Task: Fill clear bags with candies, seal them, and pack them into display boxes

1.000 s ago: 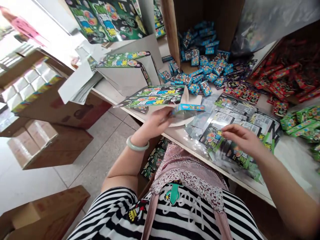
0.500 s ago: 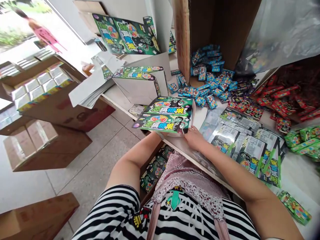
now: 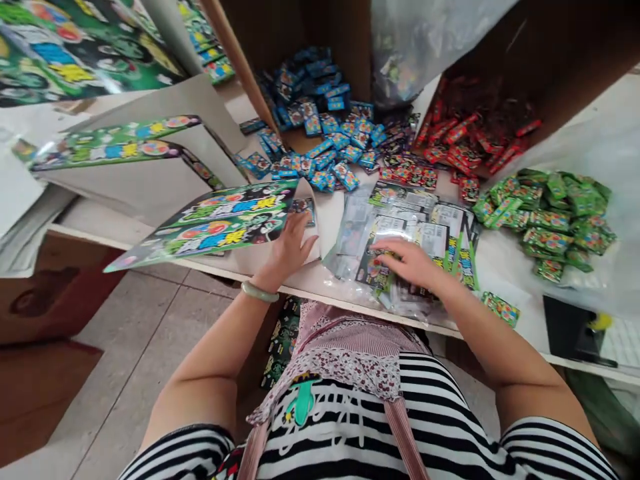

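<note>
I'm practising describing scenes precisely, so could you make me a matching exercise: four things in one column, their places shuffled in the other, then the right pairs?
1. Left hand
2. Right hand
3. Red packets
4. Pale bangle

A. Around the left wrist
B. Over the plastic pouches
C. At the right end of the printed box
D. Heaped between the blue packets and the green packets

Pairs: 1-C, 2-B, 3-D, 4-A

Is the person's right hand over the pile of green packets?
No: the right hand is over flat printed packs, left of the green packets.
</note>
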The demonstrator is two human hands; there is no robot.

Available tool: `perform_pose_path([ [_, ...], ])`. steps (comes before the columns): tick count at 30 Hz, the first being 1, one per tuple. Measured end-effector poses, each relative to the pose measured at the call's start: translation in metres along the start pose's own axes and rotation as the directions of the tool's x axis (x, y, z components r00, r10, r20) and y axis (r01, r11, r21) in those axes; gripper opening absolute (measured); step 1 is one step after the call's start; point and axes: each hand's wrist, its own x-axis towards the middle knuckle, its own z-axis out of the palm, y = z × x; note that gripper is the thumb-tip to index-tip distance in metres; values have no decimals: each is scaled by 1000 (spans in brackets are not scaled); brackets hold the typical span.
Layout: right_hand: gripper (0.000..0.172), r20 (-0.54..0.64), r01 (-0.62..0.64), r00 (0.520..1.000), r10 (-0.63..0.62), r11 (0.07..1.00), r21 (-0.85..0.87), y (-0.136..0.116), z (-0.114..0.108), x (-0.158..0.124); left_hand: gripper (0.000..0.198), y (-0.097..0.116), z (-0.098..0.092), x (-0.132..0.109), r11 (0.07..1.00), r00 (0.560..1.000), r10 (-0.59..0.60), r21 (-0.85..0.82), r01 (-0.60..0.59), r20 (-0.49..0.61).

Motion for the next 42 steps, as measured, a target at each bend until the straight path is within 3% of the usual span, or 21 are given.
perform_pose_path([
  [2, 30, -188, -170, 969, 162, 985, -28, 19, -32, -20, 44, 25, 12, 1, 988, 991, 131, -79, -130, 7],
  [4, 29, -370, -282, 895, 248, 958, -41, 35, -61, -45, 42, 54, 26, 3, 946, 954, 289, -173, -272, 75],
  [7, 30, -613, -408, 700, 367, 909, 78, 57, -95, -104, 39, 87, 43, 9, 893, 904, 409, -260, -367, 129],
  [9, 29, -685, -524, 557, 470, 839, 150, 69, -105, -155, 36, 100, 54, 13, 872, 889, 439, -302, -385, 133],
  [10, 28, -682, -593, 519, 515, 792, 147, 73, -104, -180, 35, 105, 59, 16, 859, 877, 458, -323, -397, 141],
  [12, 25, -636, -707, 505, 583, 702, 82, 80, -95, -222, 33, 115, 68, 21, 827, 839, 514, -359, -432, 177],
  [14, 26, -571, -739, 559, 601, 674, -14, 84, -78, -248, 32, 130, 74, 27, 795, 791, 573, -378, -474, 214],
  [17, 44, -511, -719, 643, 570, 680, -147, 88, -55, -260, 32, 165, 80, 40, 743, 710, 655, -389, -544, 259],
  [19, 53, -495, -724, 655, 571, 662, -194, 90, -47, -261, 32, 196, 87, 56, 710, 648, 702, -367, -601, 296],
  [21, 50, -497, -726, 654, 571, 658, -200, 92, -43, -263, 32, 230, 98, 74, 692, 600, 720, -301, -656, 349],
  [25, 40, -498, -689, 676, 543, 704, -168, 91, -38, -274, 31, 291, 135, 107, 717, 606, 637, -78, -693, 476],
  [28, 40, -504, -640, 693, 515, 761, -103, 91, -34, -282, 33, 319, 166, 119, 736, 617, 562, 7, -677, 552],
  [30, 41, -572, -645, 641, 512, 763, -41, 94, -32, -286, 31, 330, 181, 123, 749, 606, 521, 17, -662, 601],
  [35, 51, -766, -759, 296, 571, 627, 175, 109, -31, -290, 23, 338, 188, 125, 764, 572, 516, -40, -644, 637],
  [38, 52, -746, -713, 217, 630, 624, 319, 118, -32, -286, 23, 334, 181, 125, 796, 593, 516, -91, -598, 618],
  [42, 34, -689, -618, 164, 706, 617, 486, 123, -36, -280, 26, 322, 178, 124, 812, 639, 505, -69, -579, 580],
])
